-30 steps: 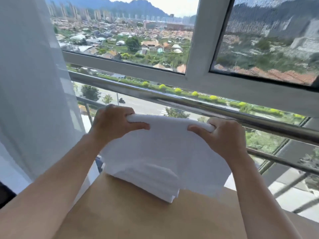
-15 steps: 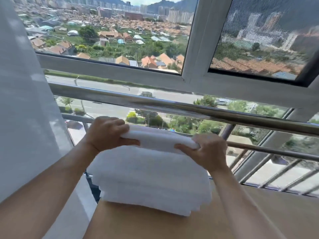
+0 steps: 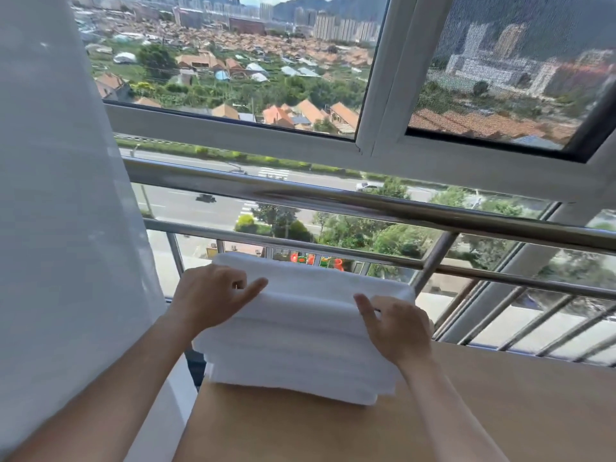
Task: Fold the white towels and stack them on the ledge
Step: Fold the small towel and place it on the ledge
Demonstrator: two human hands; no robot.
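1. A stack of folded white terry towels (image 3: 300, 345) sits on the tan wooden ledge (image 3: 500, 411), directly between the two hands and near the ledge's left end.
2. The left hand (image 3: 213, 295) grips the stack's upper left end. Its fingers curl over the top layer and its thumb lies along the front fold.
3. The right hand (image 3: 398, 328) grips the upper right end. Its fingers wrap round the side with the tips hidden, and its thumb presses the front face.
4. A polished steel railing (image 3: 366, 208) runs just beyond both hands.
5. A sheer white curtain (image 3: 66, 195) hangs left of the left hand.
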